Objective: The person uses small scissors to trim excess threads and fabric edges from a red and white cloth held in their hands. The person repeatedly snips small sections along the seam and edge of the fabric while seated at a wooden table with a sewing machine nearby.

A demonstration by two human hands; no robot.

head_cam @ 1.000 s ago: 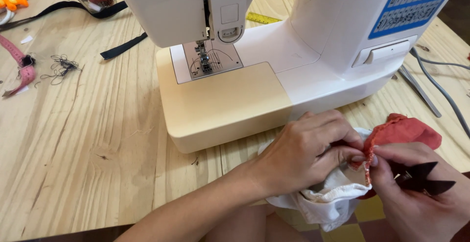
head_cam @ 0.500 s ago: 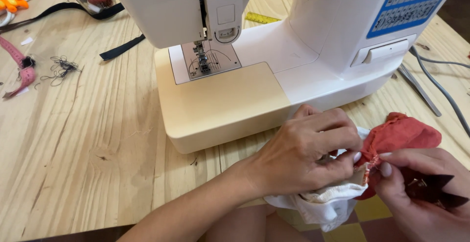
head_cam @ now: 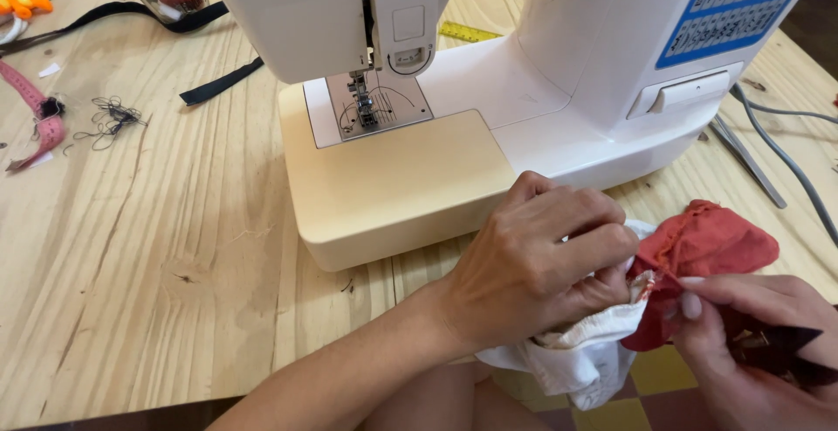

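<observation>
Just in front of the white sewing machine (head_cam: 489,126), at the tabletop (head_cam: 148,256) edge, the left hand (head_cam: 541,265) is closed around bunched white fabric (head_cam: 580,357) while the right hand (head_cam: 751,344) pinches the red fabric (head_cam: 711,243) beside it.

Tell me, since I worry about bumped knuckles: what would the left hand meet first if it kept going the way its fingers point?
The left hand points right, toward the red cloth it already pinches; beyond that, probably the right hand, though depth is hard to judge. The sewing machine sits off that line.
</observation>
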